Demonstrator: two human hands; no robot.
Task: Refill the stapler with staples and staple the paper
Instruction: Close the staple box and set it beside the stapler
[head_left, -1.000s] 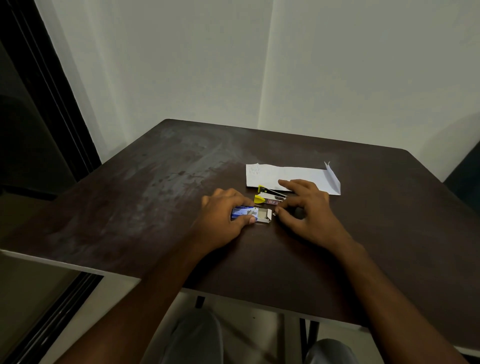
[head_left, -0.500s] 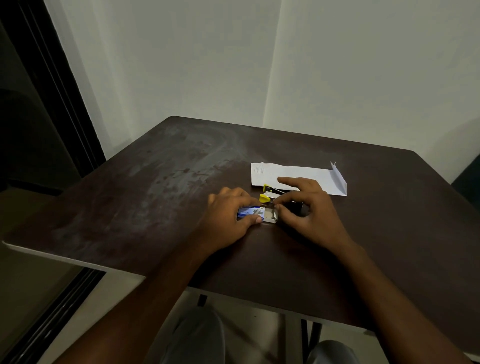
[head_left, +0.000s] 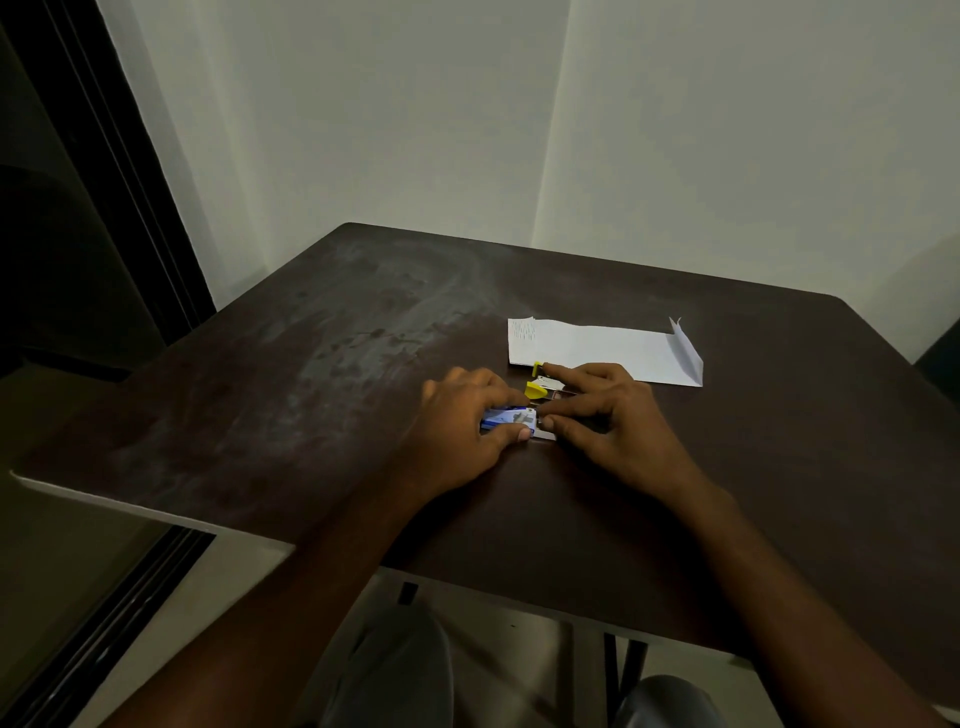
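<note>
Stapler (head_left: 543, 387), yellow and open, is lying between staple box (head_left: 506, 417) and paper (head_left: 602, 351). Left hand (head_left: 457, 426) is pinching the box; right hand (head_left: 608, 415) fingertips have shifted onto its tray, starting to draw staples.

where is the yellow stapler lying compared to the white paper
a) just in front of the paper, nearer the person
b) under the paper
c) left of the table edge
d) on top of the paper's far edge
a, the yellow stapler lies on the table just nearer the person than the folded white paper, between the two hands.
</note>
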